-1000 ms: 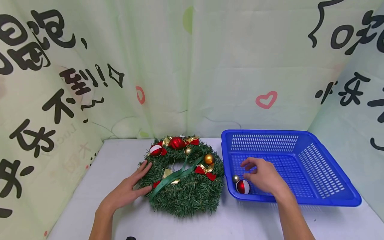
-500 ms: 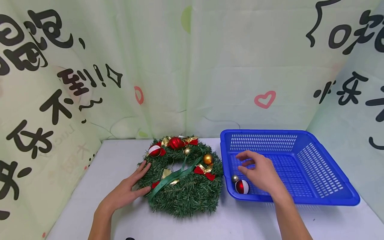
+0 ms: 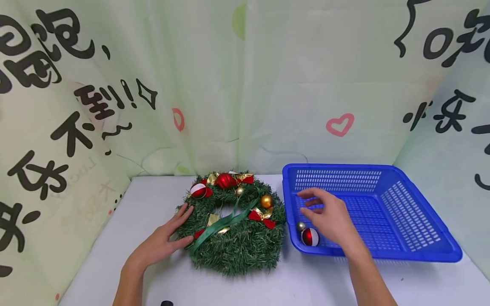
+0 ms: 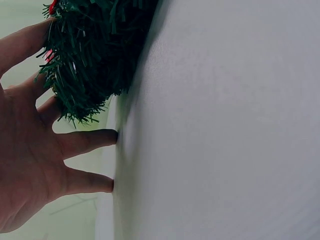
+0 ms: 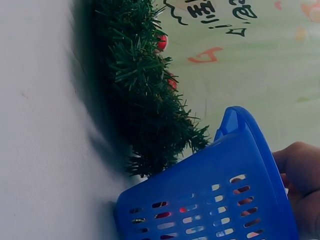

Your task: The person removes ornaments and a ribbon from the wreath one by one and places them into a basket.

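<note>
I see the right hand (image 3: 330, 216) has shifted slightly toward the upper left inside the blue basket (image 3: 337, 167), fingers loosely bent, nothing visibly held; I judge the red-and-white ball (image 3: 310, 237) and silver ball (image 3: 300, 226) in its lower-left corner unpicked. The left hand (image 3: 164, 240), fingers spread, touches the wreath (image 3: 237, 253) at centre on the desk (image 3: 214, 291). The basket's left wall stands between wreath and right hand.
</note>
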### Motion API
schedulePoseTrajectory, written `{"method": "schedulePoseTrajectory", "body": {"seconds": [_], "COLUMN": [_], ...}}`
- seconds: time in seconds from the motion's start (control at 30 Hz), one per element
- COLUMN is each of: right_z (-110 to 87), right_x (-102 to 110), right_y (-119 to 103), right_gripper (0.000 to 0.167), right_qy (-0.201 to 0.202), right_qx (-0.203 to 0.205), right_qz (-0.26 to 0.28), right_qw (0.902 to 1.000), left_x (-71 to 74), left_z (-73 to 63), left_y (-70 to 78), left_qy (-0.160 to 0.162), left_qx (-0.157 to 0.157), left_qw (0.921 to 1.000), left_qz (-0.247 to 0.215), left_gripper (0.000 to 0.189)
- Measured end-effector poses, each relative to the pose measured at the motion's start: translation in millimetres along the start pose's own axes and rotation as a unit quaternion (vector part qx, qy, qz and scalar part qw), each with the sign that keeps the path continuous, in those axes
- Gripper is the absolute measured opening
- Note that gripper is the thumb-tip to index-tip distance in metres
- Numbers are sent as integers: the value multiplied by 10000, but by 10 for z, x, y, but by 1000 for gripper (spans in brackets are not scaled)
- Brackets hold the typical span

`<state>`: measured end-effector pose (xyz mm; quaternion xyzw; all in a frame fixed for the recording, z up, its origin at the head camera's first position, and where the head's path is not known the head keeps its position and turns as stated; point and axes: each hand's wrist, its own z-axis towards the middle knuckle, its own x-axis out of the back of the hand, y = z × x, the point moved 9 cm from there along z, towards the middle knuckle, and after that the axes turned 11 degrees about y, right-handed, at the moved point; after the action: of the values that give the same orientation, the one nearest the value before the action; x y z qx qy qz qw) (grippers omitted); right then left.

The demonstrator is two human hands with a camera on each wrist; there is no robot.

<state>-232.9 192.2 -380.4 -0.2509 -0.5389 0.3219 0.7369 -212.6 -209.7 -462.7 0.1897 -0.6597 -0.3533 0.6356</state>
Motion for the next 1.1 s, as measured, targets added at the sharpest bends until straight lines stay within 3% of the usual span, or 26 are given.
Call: {"method": "schedulePoseTrajectory", "body": {"seconds": [0.57, 1.1], "right_z": [35, 150], "right_x": [-112, -343], "right_y": [-151, -355], "right_gripper": [35, 39], "right_qy": [-53, -370], "right_qx": [108, 265], "right_qz": [593, 961], "right_qw": [9982, 9943], "left_x": [0, 3], "left_z": [14, 15], "left_y": [-19, -15], "left_qy": [-13, -21], "left_qx": [-6, 11], "left_qw": [10000, 10000], "left_qz": [41, 38], "left_gripper": [81, 82]}}
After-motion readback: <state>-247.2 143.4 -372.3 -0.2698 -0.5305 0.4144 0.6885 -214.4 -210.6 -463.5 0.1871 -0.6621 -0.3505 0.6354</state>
